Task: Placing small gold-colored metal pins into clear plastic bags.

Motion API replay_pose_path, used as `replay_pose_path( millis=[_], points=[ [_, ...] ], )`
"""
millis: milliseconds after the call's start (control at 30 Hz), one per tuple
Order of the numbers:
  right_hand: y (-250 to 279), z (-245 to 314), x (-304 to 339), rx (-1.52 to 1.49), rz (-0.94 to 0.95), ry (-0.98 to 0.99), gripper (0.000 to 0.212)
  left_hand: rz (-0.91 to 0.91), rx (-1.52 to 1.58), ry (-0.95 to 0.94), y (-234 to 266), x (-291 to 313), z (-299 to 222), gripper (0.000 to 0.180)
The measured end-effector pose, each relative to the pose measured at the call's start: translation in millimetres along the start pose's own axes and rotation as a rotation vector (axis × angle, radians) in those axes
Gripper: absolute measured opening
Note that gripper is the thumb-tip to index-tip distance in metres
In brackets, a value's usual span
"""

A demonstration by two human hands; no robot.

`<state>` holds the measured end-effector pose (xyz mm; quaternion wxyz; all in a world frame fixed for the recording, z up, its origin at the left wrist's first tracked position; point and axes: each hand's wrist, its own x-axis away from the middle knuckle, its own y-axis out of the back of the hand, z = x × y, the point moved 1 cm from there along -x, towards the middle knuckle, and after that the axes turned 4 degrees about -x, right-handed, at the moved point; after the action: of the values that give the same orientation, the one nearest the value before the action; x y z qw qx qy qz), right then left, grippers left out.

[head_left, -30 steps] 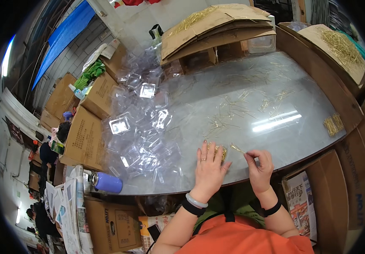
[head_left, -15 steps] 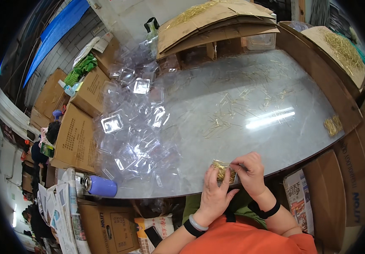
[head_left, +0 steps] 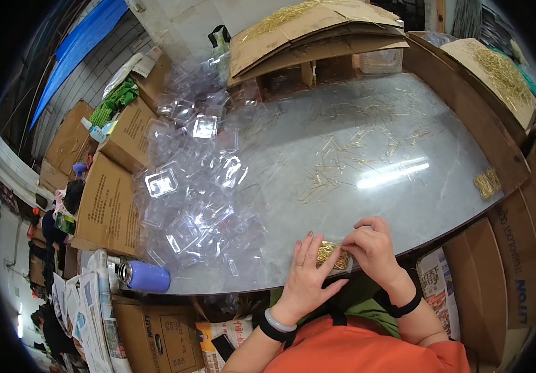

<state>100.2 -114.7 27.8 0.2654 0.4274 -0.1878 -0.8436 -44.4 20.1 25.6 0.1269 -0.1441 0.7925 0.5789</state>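
Observation:
A small clear plastic box [head_left: 342, 263] filled with thin golden wire pins [head_left: 328, 253] lies at the table's near edge, between my hands. My left hand [head_left: 304, 278] rests along the box's left side with its fingers stretched and its thumb apart. At the box's right side my right hand [head_left: 375, 251] is closed in a pinch. What its fingertips hold, if anything, is too small to make out. Farther up the table lie loose golden pins [head_left: 321, 180]. A compact bundle of the same pins [head_left: 487, 183] sits at the right edge.
Many empty clear plastic boxes [head_left: 199, 205] are heaped over the left side of the grey table [head_left: 280, 217]. A purple bottle [head_left: 147, 276] lies at the near left. Cardboard sheets bearing golden pins [head_left: 318, 31] stand at the back, and a cardboard wall [head_left: 467, 112] edges the right.
My left hand has shifted slightly left and flattened, showing more of the filled box. The right hand has moved slightly right, its fingers still pinched at the box.

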Motion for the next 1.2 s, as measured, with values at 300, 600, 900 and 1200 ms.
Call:
replay_pose_path(
  millis=[300, 600, 900, 1200],
  points=[
    [-2.0, 10.9, 26.4, -0.011, -0.003, -0.053, 0.027, -0.035, 0.120, -0.013, -6.8, 4.6, 7.8, 0.090],
    [0.0, 24.8, 39.7, 0.209, 0.187, -0.033, 0.058, -0.010, 0.033, -0.018, -6.2, -1.9, 9.7, 0.092],
    [-18.8, 29.5, 28.6, 0.146, 0.043, -0.158, 0.069, -0.066, 0.185, -0.034, -13.9, -2.0, 20.4, 0.096],
    [-12.3, 25.7, 31.2, 0.025, -0.036, -0.185, 0.046, -0.040, 0.112, -0.037, -13.7, -0.6, 15.6, 0.086]
  ],
)
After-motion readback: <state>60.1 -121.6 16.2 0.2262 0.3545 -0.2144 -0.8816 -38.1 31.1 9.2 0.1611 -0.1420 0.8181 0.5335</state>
